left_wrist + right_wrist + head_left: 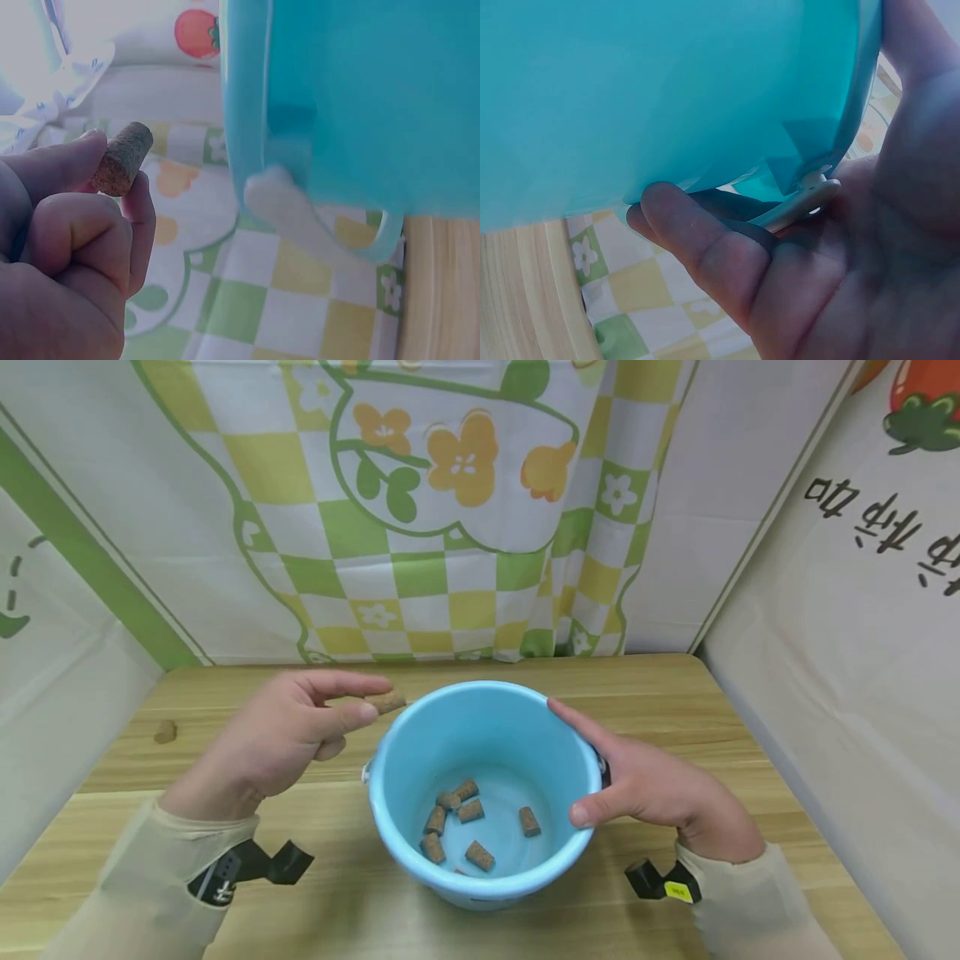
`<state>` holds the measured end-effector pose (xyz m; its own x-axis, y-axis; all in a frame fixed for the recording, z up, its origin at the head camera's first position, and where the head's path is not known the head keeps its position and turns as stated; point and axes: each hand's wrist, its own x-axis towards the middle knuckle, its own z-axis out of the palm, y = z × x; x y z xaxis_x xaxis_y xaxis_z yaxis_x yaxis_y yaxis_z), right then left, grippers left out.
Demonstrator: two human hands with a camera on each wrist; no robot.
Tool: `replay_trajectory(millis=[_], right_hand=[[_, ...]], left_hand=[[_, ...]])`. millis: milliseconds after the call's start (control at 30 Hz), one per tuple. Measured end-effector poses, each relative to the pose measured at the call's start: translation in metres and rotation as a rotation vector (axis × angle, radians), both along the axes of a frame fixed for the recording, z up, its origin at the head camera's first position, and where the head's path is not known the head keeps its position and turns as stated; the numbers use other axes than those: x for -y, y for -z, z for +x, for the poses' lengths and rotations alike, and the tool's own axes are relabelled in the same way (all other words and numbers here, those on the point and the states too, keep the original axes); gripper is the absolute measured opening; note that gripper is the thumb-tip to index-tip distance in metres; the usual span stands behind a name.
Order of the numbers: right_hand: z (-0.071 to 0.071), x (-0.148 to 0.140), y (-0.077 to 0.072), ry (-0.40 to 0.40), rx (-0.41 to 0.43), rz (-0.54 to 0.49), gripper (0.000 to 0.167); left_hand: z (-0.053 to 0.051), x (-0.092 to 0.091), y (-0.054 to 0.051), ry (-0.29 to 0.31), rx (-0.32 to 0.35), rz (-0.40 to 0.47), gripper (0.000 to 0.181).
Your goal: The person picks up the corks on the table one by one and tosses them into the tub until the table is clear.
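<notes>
My left hand point(281, 735) pinches a cork point(386, 701) between thumb and fingertips, just outside the left rim of a light blue bucket point(480, 720). The left wrist view shows that same cork point(126, 156) tilted and apart from the bucket wall. On the bucket's right side, my right hand point(656, 781) holds the rim, its thumb over the edge. Below, in the right wrist view, its fingers point(697, 240) lie along the outer wall beside the handle's end point(802, 204). Several loose corks point(480, 856) lie on the bucket's floor, mostly toward its left.
One more cork point(165, 732) is on the wooden table point(315, 852) at the far left. A checkered, flowered curtain point(435, 577) hangs behind the table's back edge. White printed fabric point(840, 635) closes off the right side.
</notes>
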<state>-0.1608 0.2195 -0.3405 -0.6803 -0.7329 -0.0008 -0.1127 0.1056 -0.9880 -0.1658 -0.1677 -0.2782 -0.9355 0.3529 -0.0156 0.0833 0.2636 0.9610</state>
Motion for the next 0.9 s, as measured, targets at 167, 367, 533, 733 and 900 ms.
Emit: replay_trajectory(millis=[167,367,533,733,900], right_hand=[[0.0,0.0,0.001,-0.001,-0.001,-0.001,0.113],[0.0,-0.001,0.001,-0.007,0.001,-0.011,0.113],[0.0,-0.001,0.0,-0.006,0.003,-0.012,0.113],[0.0,0.0,0.001,0.001,0.011,-0.011,0.113],[0.001,0.0,0.0,0.005,0.014,-0.01,0.113]], left_hand=[[0.008,-0.01,-0.004,0.088,-0.018,0.048,0.036],[0.013,-0.022,-0.007,0.141,0.022,0.051,0.035],[0.015,-0.029,-0.008,0.165,0.069,0.079,0.035],[0.016,-0.033,-0.008,0.178,0.049,0.026,0.033],[0.018,-0.037,-0.008,0.178,0.044,-0.009,0.032]])
